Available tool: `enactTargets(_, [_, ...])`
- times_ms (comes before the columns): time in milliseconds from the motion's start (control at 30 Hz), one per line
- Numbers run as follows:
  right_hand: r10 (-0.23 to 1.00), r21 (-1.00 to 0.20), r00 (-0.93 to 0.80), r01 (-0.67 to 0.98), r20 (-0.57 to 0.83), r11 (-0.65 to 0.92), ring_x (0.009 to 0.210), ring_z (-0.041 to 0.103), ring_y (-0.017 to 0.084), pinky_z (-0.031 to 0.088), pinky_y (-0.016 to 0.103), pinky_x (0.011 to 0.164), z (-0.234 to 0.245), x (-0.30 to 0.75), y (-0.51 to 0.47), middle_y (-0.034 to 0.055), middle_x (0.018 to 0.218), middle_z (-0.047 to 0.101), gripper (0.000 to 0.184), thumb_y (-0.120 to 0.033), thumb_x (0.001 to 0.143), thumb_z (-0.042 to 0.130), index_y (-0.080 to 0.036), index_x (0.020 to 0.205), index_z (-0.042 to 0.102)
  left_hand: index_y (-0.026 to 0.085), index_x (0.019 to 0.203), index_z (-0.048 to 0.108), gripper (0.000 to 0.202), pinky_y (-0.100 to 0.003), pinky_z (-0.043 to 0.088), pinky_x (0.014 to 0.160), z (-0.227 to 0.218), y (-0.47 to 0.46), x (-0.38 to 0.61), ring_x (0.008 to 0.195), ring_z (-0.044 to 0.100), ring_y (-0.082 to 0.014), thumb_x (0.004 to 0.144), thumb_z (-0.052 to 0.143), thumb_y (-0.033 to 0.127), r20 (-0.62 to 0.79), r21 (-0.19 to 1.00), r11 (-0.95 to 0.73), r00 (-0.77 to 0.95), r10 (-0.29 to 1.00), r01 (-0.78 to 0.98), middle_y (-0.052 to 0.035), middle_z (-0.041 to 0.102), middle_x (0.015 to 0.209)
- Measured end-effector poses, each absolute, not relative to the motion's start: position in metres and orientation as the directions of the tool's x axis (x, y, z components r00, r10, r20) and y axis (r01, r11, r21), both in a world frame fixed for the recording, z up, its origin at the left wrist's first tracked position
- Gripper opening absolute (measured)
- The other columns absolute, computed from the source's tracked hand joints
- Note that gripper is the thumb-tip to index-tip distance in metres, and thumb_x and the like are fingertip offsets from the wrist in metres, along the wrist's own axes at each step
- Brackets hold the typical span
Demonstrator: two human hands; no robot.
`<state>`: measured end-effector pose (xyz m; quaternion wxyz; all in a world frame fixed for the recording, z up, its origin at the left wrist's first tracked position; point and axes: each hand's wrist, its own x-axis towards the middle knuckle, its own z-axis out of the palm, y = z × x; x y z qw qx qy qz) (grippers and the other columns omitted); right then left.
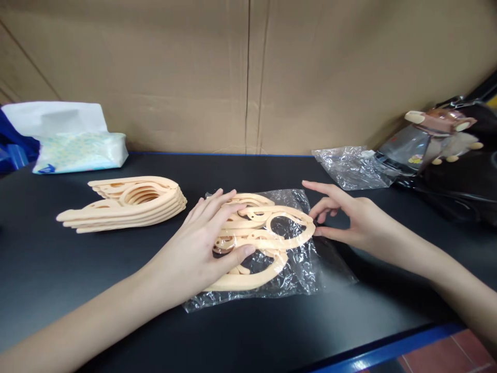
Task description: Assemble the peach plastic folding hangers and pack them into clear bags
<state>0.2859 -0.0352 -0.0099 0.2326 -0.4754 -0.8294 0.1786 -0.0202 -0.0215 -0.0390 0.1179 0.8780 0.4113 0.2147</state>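
Observation:
Several beige folding clothes hangers [295, 242] lie overlapping with a clear plastic bag [306, 282] on the black table. My left hand [205, 238] rests across the hangers' left part with its fingers stretched out, the thumb on the upper hanger. It hides their left ends. At the rounded right end of the upper hanger, my right hand [345, 217] has its thumb and middle finger closed on the tip, while the index finger points out above. A neat stack of matching folding hangers [155, 212] sits to the left, apart from both hands.
A tissue pack [81, 150] stands at the back left. Crumpled clear plastic [351, 168] lies at the back right, beside a black bag [462, 181] and a pouch with a plush figure [419, 140]. A cardboard wall [186, 77] rises behind the table [128, 311], which has a blue edge.

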Motion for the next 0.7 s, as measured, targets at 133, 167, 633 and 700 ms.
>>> enactTargets(133, [0.884, -0.579, -0.425, 0.678, 0.195, 0.453, 0.077, 0.066, 0.013, 0.054, 0.025, 0.076, -0.008, 0.283, -0.037, -0.0037, 0.091, 0.073, 0.062, -0.023, 0.086, 0.068, -0.03, 0.141, 0.041, 0.032, 0.136, 0.043, 0.057, -0.06, 0.026, 0.117, -0.04, -0.022, -0.02, 0.147, 0.024, -0.0305, 0.088, 0.054, 0.061, 0.269, 0.392, -0.62, 0.56, 0.784, 0.68, -0.0036, 0.037, 0.155])
enactTargets(167, [0.882, -0.577, -0.429, 0.678, 0.194, 0.456, 0.079, 0.067, 0.013, 0.054, 0.025, 0.077, -0.009, 0.282, -0.038, -0.0036, 0.092, 0.073, 0.06, -0.023, 0.087, 0.066, -0.029, 0.141, 0.042, 0.032, 0.137, 0.042, 0.058, -0.06, 0.026, 0.117, -0.04, -0.022, -0.019, 0.147, 0.024, -0.0306, 0.088, 0.054, 0.061, 0.265, 0.394, -0.618, 0.56, 0.785, 0.68, -0.0037, 0.037, 0.155])
enactTargets(633, [0.856, -0.464, -0.405, 0.721, 0.321, 0.515, 0.082, 0.07, 0.013, 0.054, 0.024, 0.077, -0.015, 0.274, -0.04, -0.0043, 0.095, 0.074, 0.051, -0.018, 0.087, 0.066, -0.027, 0.134, 0.048, 0.032, 0.138, 0.044, 0.06, -0.058, 0.021, 0.119, -0.037, -0.022, -0.018, 0.148, 0.023, -0.0301, 0.087, 0.053, 0.063, 0.255, 0.406, -0.605, 0.55, 0.795, 0.685, -0.0031, 0.038, 0.155])
enactTargets(700, [0.868, -0.499, -0.382, 0.711, 0.318, 0.496, 0.076, 0.07, 0.011, 0.054, 0.02, 0.069, -0.012, 0.274, -0.042, -0.0054, 0.089, 0.076, 0.043, -0.018, 0.087, 0.066, -0.025, 0.128, 0.054, 0.031, 0.138, 0.044, 0.061, -0.059, 0.022, 0.119, -0.037, -0.022, -0.018, 0.147, 0.024, -0.0305, 0.087, 0.054, 0.063, 0.258, 0.407, -0.605, 0.549, 0.795, 0.684, -0.0036, 0.038, 0.155])
